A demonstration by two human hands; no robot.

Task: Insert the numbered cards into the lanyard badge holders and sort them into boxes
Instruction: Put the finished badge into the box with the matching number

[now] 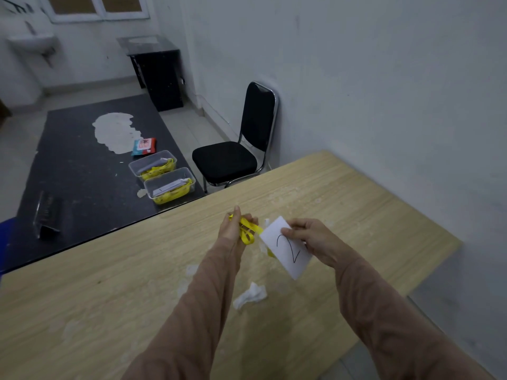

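The wooden counter (109,297) lies under both hands. The dark counter (82,165) beyond it, left of the black chair (227,160), carries the far box (132,168) and near box (147,185), each holding yellow lanyards and cards. The right hand (310,237) pinches the card (285,248) marked 2. The left hand (236,229) grips the looped yellow lanyard (248,233), just left of the card. A crumpled tissue (251,294) lies on the wooden counter.
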